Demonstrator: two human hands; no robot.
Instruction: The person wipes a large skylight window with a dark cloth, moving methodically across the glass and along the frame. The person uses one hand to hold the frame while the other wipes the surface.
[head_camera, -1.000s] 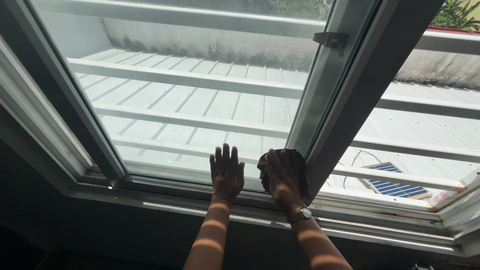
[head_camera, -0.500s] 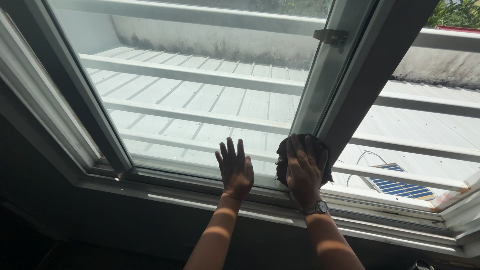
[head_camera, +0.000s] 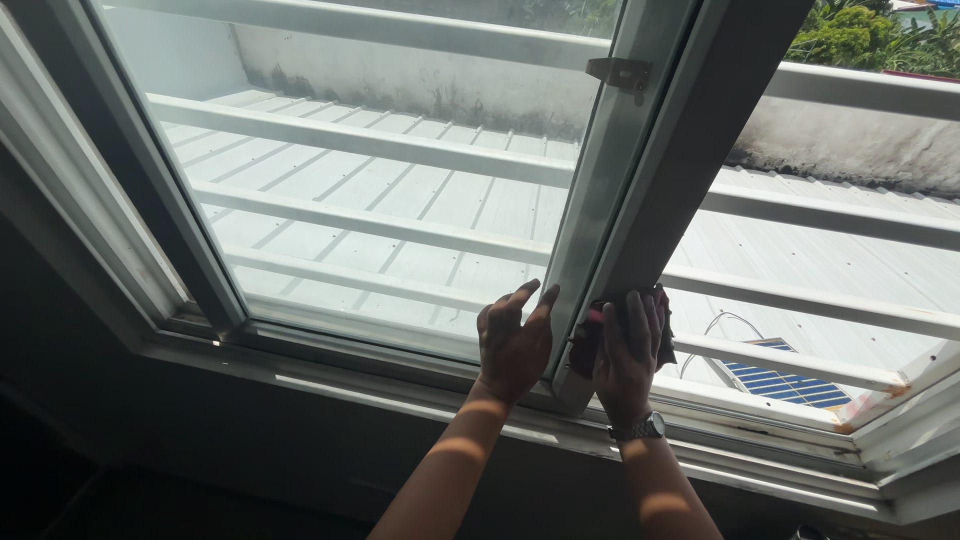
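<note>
A sliding window sash with a grey metal frame (head_camera: 620, 200) and a glass pane (head_camera: 400, 200) fills the view. My left hand (head_camera: 514, 343) lies flat on the glass at its lower right corner, fingers up against the frame's edge. My right hand (head_camera: 627, 352) presses a dark red cloth (head_camera: 590, 335) against the bottom of the frame's upright. A watch sits on that wrist.
The window sill and track (head_camera: 400, 385) run along the bottom. White horizontal bars (head_camera: 380, 145) cross outside over a corrugated roof. A small solar panel (head_camera: 785, 383) with a wire lies outside at the right. A latch (head_camera: 620, 72) sits high on the frame.
Both hands have moved right. The cloth went from the glass corner onto the frame's upright, and my left hand slid across the pane to the frame's edge.
</note>
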